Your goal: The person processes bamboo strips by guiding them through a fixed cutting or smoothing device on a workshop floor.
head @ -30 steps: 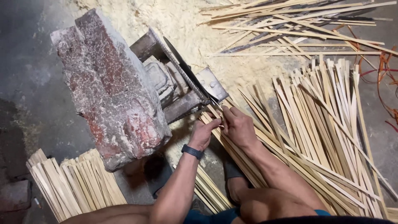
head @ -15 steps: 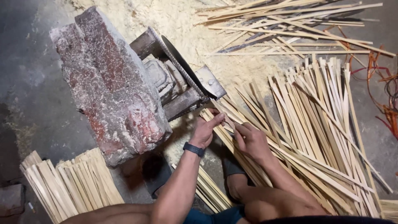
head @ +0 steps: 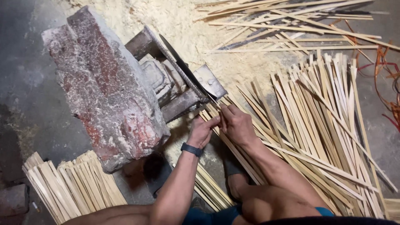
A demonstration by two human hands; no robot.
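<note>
A thin bamboo strip (head: 219, 118) sits pinched between both our hands, just below the tip of the long dark blade (head: 183, 68) that slants across the metal splitting block (head: 175, 89). Our left hand (head: 203, 131) is closed around the strip from below, thumb up against it; a dark wristband (head: 191, 149) circles that wrist. Our right hand (head: 237, 125) is curled over the same strip from the right, fingers folded, touching the left hand at the fingertips. The strip's upper end meets the blade's end near a grey metal plate (head: 210, 81); whether the edge has entered the bamboo we cannot tell. The block leans against a big rough stone (head: 104, 91), reddish and grey, dusted pale. Behind it lies a heap of pale shavings (head: 183, 21). To our right, a wide fan of long bamboo strips (head: 325, 121) covers the floor, running under our right forearm. More strips (head: 291, 25) lie crosswise at the top, with reddish cord (head: 383, 66) at the far right edge. At lower left sits a bundle of shorter cut strips (head: 71, 187), just beside the stone. Our bare knee (head: 271, 204) shows at bottom.
</note>
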